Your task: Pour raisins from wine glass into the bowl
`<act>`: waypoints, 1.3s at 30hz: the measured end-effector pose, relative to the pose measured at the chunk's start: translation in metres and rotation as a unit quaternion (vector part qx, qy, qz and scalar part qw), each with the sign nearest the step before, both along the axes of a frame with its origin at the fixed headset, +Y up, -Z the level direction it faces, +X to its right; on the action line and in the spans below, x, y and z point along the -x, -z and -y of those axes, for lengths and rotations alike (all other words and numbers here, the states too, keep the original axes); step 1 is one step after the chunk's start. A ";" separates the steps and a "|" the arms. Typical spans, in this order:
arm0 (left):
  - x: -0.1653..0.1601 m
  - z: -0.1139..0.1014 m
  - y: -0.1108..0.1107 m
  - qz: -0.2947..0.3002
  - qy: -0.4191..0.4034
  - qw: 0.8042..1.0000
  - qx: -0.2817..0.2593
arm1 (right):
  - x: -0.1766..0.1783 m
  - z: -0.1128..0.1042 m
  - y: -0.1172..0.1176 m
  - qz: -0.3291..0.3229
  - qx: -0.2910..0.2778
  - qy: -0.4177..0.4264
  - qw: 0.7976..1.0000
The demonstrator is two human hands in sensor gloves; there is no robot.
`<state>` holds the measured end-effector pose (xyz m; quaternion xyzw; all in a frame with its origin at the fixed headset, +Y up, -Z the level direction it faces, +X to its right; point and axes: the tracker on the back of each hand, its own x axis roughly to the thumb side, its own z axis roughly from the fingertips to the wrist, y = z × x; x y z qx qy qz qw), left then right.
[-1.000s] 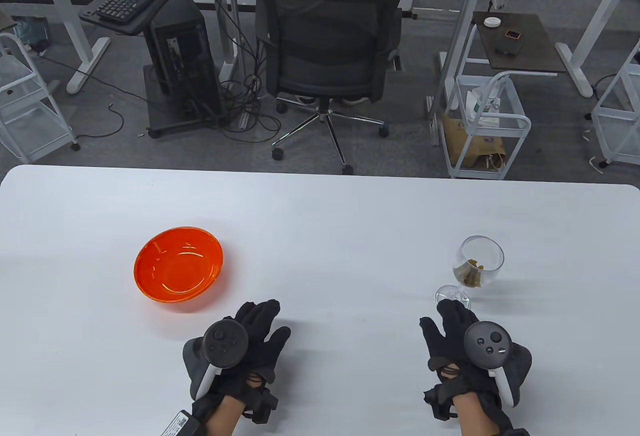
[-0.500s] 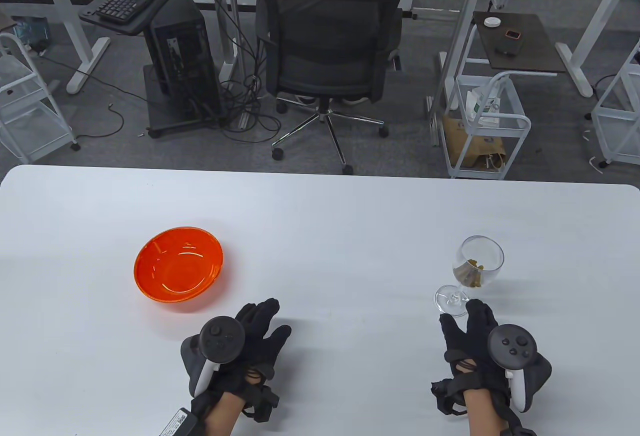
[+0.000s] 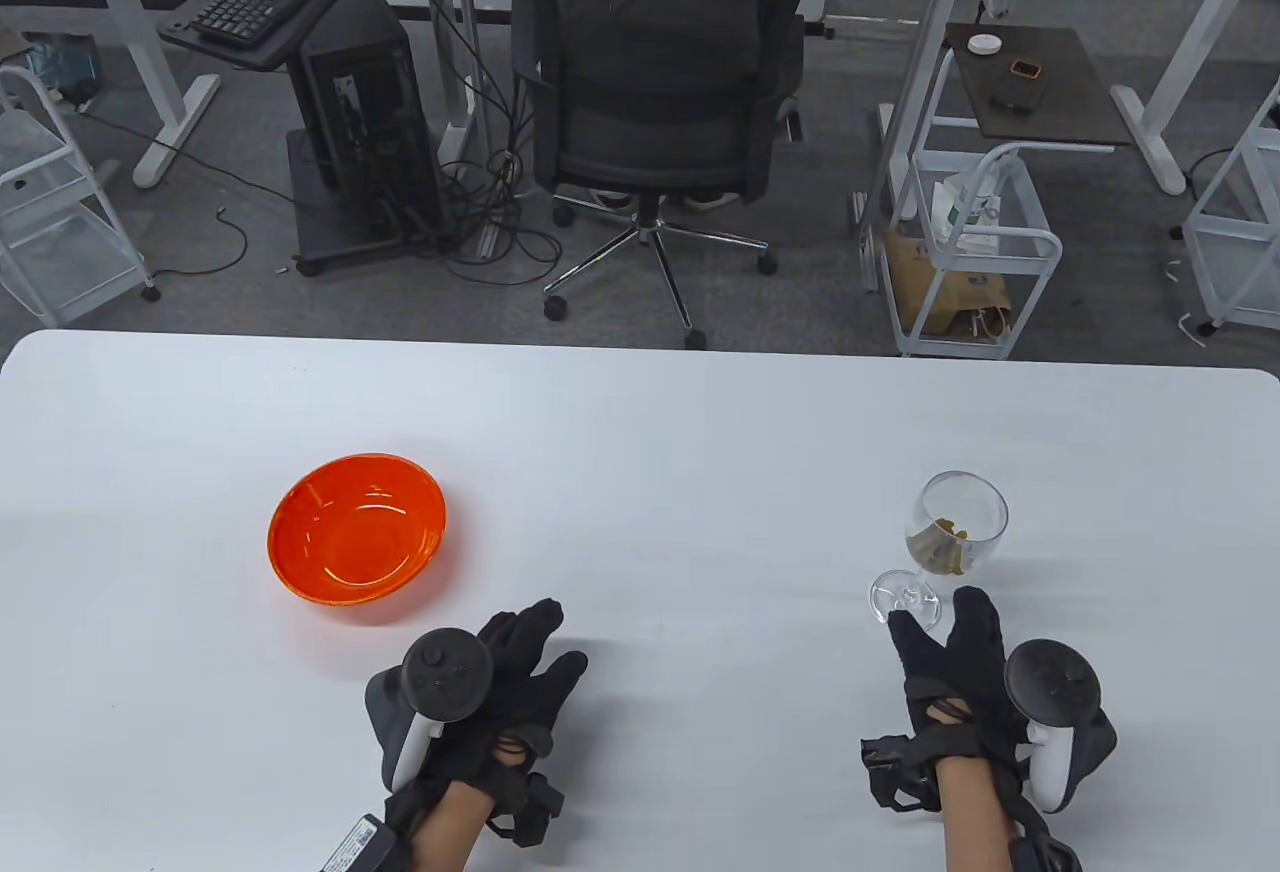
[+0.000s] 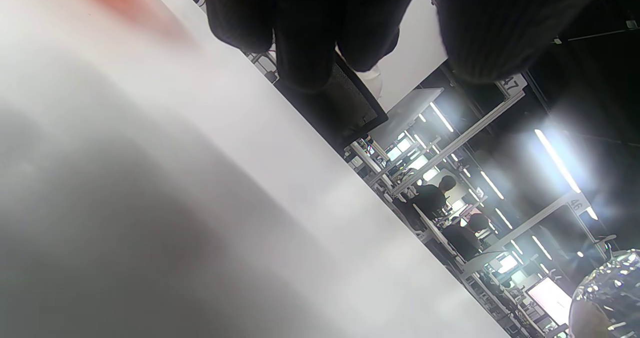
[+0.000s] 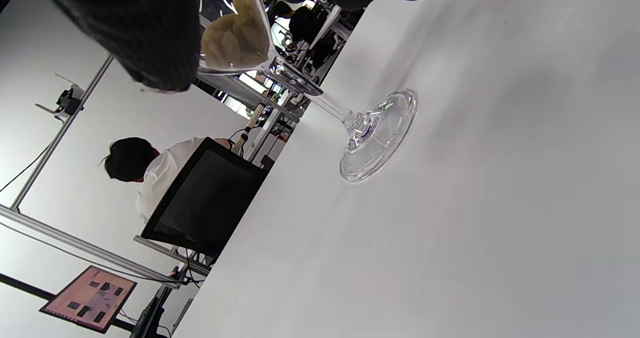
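A clear wine glass (image 3: 950, 532) with raisins (image 3: 942, 552) in its bowl stands upright on the white table at the right; it also shows in the right wrist view (image 5: 320, 97). An empty orange bowl (image 3: 356, 528) sits at the left. My right hand (image 3: 945, 632) is open just in front of the glass foot (image 3: 903, 600), thumb and fingers spread, not gripping the glass. My left hand (image 3: 530, 642) lies open on the table, in front and to the right of the orange bowl, holding nothing.
The white table (image 3: 660, 432) stretches wide between the bowl and the glass. Beyond its far edge are an office chair (image 3: 655, 102) with a seated person, a white cart (image 3: 975, 252) and desks.
My right hand has moved right and forward, its fingers now spread beside the glass foot. My left hand has barely moved. The glass and the bowl have stayed in place.
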<state>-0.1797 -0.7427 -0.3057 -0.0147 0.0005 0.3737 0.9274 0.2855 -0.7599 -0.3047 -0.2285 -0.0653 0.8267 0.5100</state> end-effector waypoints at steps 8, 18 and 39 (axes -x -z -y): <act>-0.001 0.002 0.002 0.004 -0.002 1.000 0.013 | -0.006 -0.003 0.012 0.014 0.020 0.011 1.000; -0.002 0.005 0.004 0.005 -0.005 1.000 0.025 | 0.001 0.001 0.034 0.035 0.031 0.029 0.999; -0.005 0.003 0.001 0.014 -0.015 0.999 0.027 | 0.002 0.015 0.041 0.072 0.015 0.060 0.995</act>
